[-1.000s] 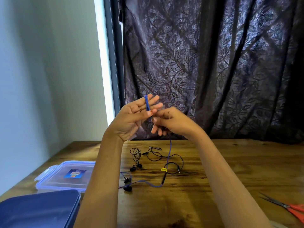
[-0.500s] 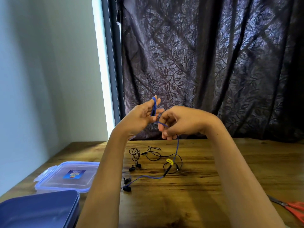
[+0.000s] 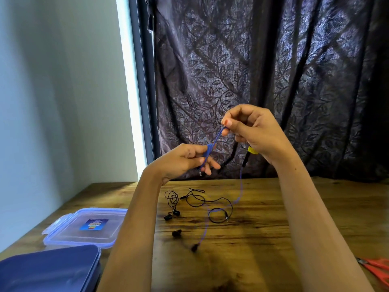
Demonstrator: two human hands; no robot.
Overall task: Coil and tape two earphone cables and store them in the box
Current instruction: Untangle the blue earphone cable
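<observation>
Dark leaf-patterned curtain (image 3: 273, 81) hangs behind a wooden table (image 3: 263, 239). At the table's near left corner sit a blue box (image 3: 48, 270) and, just beyond it, a clear lid (image 3: 84, 228). Above the table, the left hand (image 3: 183, 159) grips loops of the blue earphone cable (image 3: 216, 138), which the right hand (image 3: 252, 131) pinches higher up. The cable's tail drops to the tabletop beside the loose black earphone cable (image 3: 172, 198).

A dark purple curtain (image 3: 273, 81) with a leaf pattern hangs behind the wooden table (image 3: 263, 239) and reaches down to its far edge. Left of the curtain stands a dark window frame (image 3: 143, 81), then a narrow bright strip of window (image 3: 128, 81), then a pale wall (image 3: 52, 102). Red-handled scissors (image 3: 376, 268) lie on the table at the right edge, partly cut off.
</observation>
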